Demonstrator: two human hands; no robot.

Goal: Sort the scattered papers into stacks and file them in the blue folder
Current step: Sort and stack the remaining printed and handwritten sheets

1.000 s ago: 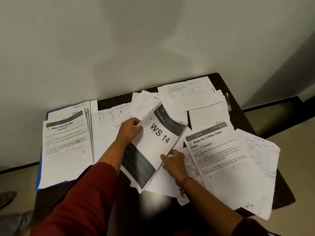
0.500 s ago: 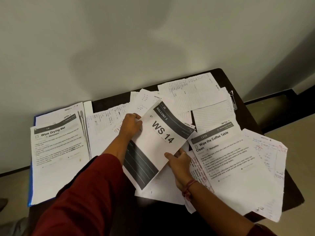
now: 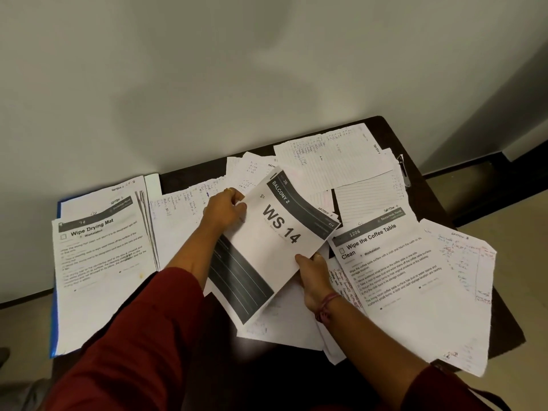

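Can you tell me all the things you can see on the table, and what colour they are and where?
WS 14 sheet: one, white with dark bands, lifted at the middle.
Wipe Drying Mat stack: one, white, left, on the folder.
blue folder: one, blue, left edge, under that stack.
Wipe the Coffee Table sheet: one, white, right.
handwritten sheets: several, white, scattered at the back and right; exact count unclear.
table: one, dark brown, against the wall.
clip: one, metal, back right.
left hand: grips the WS 14 sheet's top left edge.
right hand: holds its lower right edge.

Dim, soft wall shadows; slight blur, perhaps wide-angle edge warp.
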